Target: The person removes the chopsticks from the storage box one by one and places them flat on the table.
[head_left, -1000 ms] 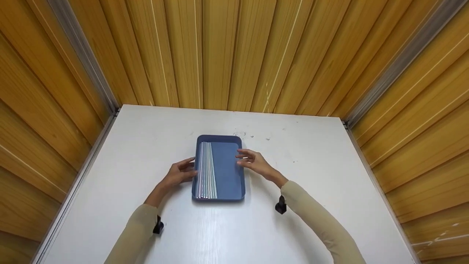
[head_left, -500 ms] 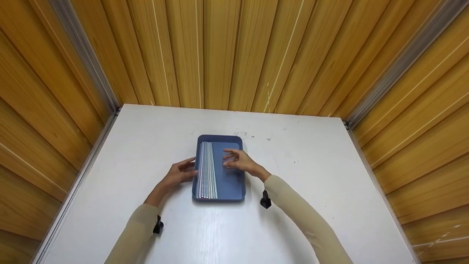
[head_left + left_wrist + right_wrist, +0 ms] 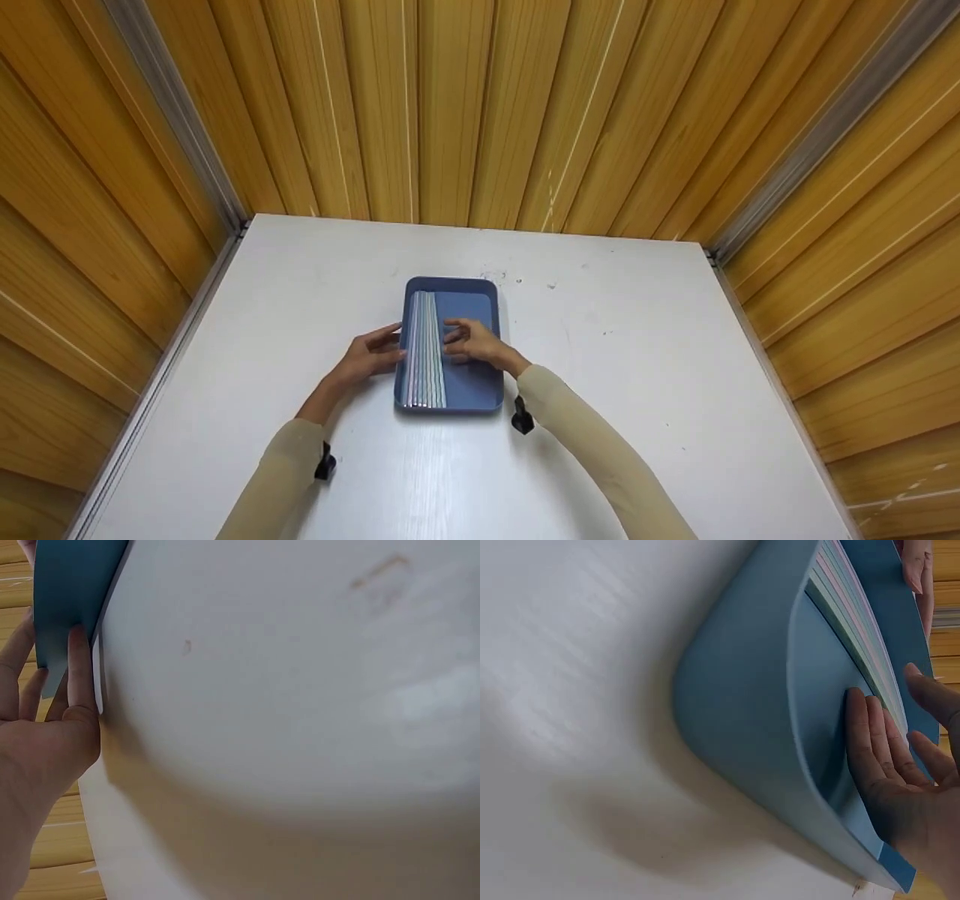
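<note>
A blue rectangular tray lies on the white table, its long sides running away from me. Long thin pastel strips in pink, white and green lie side by side along its left wall; their exact kind is unclear. My left hand touches the outside of the left wall, its thumb near the rim. In the left wrist view, the fingers of that hand lie fairly straight against the tray. My right hand is inside the tray, fingertips close beside the strips. Its fingers are nearly straight; contact with the strips cannot be made out.
The white table extends around the tray, with small dark marks near its back. Yellow wood-look panels rise behind it and at both sides. Each sleeve carries a small black camera mount at the wrist.
My right hand has moved left from the tray's right rim, across the inside, to the strips. The left hand and the tray have stayed in place.
</note>
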`<state>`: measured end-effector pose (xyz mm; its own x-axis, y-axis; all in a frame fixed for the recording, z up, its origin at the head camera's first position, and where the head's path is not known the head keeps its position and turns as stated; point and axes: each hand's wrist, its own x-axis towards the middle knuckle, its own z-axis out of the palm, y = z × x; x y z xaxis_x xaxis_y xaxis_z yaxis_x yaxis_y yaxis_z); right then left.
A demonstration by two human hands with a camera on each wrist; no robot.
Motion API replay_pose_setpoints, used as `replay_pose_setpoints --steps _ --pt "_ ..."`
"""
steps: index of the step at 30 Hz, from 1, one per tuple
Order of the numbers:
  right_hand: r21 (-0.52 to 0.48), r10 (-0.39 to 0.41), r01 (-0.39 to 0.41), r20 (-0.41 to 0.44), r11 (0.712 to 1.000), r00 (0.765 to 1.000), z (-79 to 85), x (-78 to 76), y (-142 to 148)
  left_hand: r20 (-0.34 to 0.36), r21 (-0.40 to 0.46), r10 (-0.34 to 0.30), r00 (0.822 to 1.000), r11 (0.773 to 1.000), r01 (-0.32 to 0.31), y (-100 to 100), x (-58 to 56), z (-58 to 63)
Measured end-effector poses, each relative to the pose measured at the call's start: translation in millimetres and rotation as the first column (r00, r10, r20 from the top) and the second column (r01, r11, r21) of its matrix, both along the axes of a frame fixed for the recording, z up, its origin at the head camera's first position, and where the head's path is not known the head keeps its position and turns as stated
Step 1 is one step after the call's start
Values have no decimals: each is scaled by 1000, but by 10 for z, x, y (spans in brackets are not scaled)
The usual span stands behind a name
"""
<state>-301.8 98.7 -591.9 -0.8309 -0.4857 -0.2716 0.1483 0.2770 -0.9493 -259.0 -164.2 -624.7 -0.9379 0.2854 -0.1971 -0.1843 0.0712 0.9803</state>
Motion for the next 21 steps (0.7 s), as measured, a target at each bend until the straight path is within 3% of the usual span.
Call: replay_pose_setpoints --steps 12,21 --pt "19 -42 43 -19 999 999 -97 31 -88 -22 -6 11 1000 1000 -11 16 2 -8" --pt "79 -26 30 -57 996 998 -103 18 -113 10 -9 47 999 999 -47 23 6 0"
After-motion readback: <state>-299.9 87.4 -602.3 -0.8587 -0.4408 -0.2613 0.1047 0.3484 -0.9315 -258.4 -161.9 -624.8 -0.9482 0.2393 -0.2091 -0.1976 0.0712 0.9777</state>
